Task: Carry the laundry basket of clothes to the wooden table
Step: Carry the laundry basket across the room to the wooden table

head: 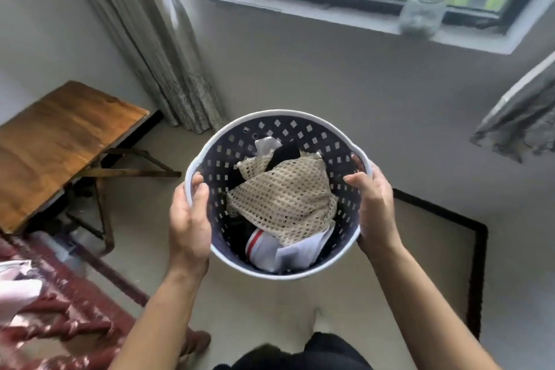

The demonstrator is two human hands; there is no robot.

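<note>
A round laundry basket point(297, 126) with a white rim and dark perforated walls hangs in the air in front of me. Inside lie clothes: a beige mesh garment point(285, 198) on top, white and dark pieces beneath. My left hand point(189, 219) grips the basket's left rim and my right hand point(372, 207) grips the right rim. The wooden table point(57, 141) stands to the left against the wall, its top bare, about a basket's width away from the basket.
A grey curtain point(156, 48) hangs behind the table's far end. A glass jar point(423, 12) stands on the window sill. A red patterned bedspread point(60, 309) fills the lower left. A dark-framed panel point(477, 264) lies on the floor at right. Folding table legs point(132, 171) jut out.
</note>
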